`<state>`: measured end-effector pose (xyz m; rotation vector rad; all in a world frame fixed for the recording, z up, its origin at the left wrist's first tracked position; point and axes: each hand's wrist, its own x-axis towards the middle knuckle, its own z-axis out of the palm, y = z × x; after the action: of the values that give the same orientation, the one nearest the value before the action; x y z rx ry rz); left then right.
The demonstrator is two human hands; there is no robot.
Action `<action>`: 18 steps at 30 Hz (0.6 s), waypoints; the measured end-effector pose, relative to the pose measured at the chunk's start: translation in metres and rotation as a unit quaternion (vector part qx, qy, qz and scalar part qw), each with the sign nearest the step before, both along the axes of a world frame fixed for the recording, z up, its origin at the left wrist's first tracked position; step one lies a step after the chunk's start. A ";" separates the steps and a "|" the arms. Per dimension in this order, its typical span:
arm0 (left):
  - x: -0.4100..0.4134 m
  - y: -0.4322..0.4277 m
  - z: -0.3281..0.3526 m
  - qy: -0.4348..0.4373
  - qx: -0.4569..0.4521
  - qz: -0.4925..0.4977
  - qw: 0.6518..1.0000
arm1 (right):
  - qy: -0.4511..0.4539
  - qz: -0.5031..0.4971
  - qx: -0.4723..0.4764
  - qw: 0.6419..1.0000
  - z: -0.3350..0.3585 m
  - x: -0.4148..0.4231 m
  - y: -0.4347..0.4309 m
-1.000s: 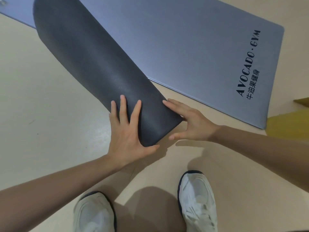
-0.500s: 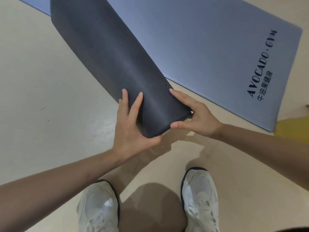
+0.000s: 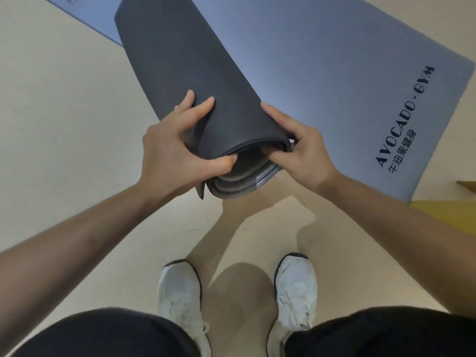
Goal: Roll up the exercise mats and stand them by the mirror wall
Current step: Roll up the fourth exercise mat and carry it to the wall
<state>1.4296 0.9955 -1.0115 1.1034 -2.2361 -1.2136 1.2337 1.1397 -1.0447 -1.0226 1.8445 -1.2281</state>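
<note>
A dark grey rolled mat [image 3: 185, 73] is lifted at its near end, so its spiral of layers faces me. My left hand [image 3: 175, 148] grips the roll's left side, fingers on top and thumb on the end's rim. My right hand [image 3: 301, 148] holds the right side, with the thumb tucked into the open end. A second mat [image 3: 334, 60], blue-grey with dark "AVOCADO·GYM" lettering, lies flat and unrolled on the floor behind the roll. The roll's far end runs out towards the frame's top.
Pale beige floor [image 3: 59, 124] spreads to the left and in front. My two white sneakers [image 3: 180, 295] stand just below the roll. A yellow object [image 3: 448, 215] sits at the right edge beside the flat mat's corner.
The roll's near end has risen off the floor and tipped towards me, showing its layered end. Both hands went from resting on the roll to gripping it, the right thumb inside.
</note>
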 end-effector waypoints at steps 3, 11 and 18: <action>0.008 -0.018 0.052 0.004 0.048 0.024 0.999 | -0.040 0.004 0.012 0.999 0.056 0.005 -0.020; 0.036 -0.025 0.218 -0.028 0.161 -0.005 0.987 | -0.128 -0.036 0.073 0.988 0.231 0.041 -0.013; 0.064 -0.005 0.309 -0.125 0.209 -0.061 0.968 | -0.175 -0.041 0.179 0.967 0.340 0.063 0.007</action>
<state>1.4935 0.9902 -0.7028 1.3525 -2.3191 -1.7430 1.2969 1.1463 -0.7051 -0.5002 1.7523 -0.9953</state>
